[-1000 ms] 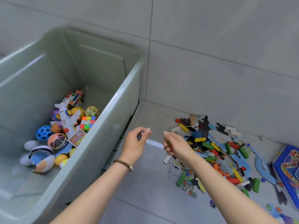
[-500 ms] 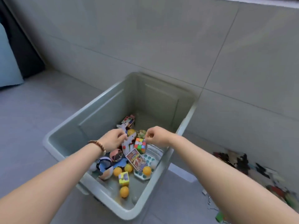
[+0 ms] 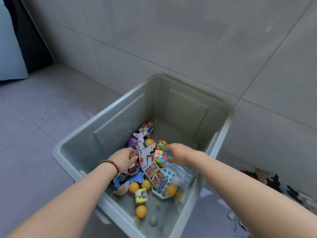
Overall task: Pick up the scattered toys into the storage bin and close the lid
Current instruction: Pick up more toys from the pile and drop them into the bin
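My storage bin [image 3: 185,114] stands lidless beneath both hands: the left hand [image 3: 123,159] is curled over the binned toys [image 3: 155,175], its hold unclear, the right hand [image 3: 178,154] loosely spread and empty, and nearer to the scattered toys [image 3: 267,179] on the floor [image 3: 34,134] at my right.

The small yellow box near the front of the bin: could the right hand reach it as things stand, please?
Probably yes: the storage bin is open, the right hand hovers over it, and the yellow box lies uncovered on its floor.
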A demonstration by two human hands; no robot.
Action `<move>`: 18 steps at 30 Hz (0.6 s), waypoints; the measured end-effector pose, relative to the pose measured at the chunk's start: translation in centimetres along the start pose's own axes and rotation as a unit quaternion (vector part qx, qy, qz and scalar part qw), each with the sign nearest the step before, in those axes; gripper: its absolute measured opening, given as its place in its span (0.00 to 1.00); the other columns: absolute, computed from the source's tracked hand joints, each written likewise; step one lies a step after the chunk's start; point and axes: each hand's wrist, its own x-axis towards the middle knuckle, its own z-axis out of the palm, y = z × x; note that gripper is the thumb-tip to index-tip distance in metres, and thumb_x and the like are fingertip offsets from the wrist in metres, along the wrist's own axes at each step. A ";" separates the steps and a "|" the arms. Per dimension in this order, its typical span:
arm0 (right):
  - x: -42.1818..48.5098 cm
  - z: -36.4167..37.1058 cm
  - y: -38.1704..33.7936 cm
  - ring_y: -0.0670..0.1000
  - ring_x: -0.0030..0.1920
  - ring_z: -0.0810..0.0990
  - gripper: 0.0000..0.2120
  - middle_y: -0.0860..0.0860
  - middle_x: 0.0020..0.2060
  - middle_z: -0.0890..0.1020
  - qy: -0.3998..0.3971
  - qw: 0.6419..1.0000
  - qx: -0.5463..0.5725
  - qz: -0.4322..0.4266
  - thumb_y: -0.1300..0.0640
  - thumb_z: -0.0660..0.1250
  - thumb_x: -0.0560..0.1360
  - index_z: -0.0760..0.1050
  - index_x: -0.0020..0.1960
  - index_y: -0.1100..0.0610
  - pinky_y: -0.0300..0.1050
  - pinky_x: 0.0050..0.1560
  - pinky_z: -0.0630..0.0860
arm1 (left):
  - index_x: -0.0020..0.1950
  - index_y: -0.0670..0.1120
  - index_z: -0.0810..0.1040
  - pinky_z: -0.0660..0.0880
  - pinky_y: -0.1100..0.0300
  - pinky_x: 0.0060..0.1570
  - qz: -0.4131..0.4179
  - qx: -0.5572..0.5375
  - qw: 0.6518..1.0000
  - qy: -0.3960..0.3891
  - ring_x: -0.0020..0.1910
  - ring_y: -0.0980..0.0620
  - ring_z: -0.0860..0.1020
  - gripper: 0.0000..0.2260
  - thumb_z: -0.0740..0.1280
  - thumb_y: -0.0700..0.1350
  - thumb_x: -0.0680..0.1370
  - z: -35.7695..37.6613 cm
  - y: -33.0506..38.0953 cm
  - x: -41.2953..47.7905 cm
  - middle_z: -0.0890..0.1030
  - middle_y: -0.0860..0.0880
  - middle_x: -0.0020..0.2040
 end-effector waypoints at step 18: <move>-38.3 -1.8 22.4 0.52 0.68 0.68 0.25 0.48 0.74 0.60 0.170 0.962 0.044 0.208 0.49 0.62 0.78 0.60 0.73 0.49 0.49 0.65 0.69 | 0.69 0.49 0.66 0.70 0.51 0.61 0.257 0.150 0.951 0.077 0.65 0.48 0.69 0.20 0.55 0.55 0.80 4.1 30.3 -14.9 0.70 0.49 0.67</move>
